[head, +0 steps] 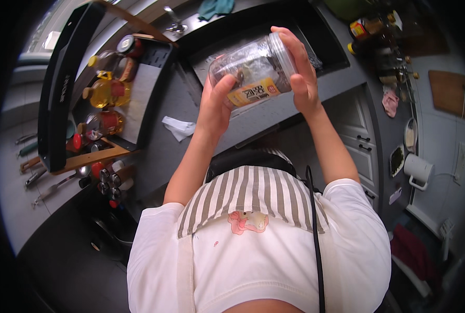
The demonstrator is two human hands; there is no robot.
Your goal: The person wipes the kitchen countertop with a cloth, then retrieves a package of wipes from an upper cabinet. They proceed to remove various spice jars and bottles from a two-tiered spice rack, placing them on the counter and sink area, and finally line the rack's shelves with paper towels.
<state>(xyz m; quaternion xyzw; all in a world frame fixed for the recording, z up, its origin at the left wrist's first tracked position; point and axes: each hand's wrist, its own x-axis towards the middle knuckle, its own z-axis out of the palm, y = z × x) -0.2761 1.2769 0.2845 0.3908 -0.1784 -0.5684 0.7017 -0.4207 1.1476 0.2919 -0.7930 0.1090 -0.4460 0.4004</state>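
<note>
A clear plastic jar (252, 70) with a yellow label and dark contents is held tilted on its side, its screw lid (282, 53) toward the right. My left hand (218, 92) grips the base end, the thumb lying on the jar's wall. Around the lid end is my right hand (303, 72), fingers over the rim and thumb below. Both hands are above the front edge of a dark sink (334, 47). On the grey counter, left of the jar, lies a crumpled white cloth or tissue (178, 128).
A black rack (138, 133) with oil bottles (109, 93) and jars stands at left. A faucet (176, 27) and teal cloth (215, 8) are behind the sink. More bottles (392, 74), a pink cloth (390, 102) and a white kettle (418, 171) line the right counter.
</note>
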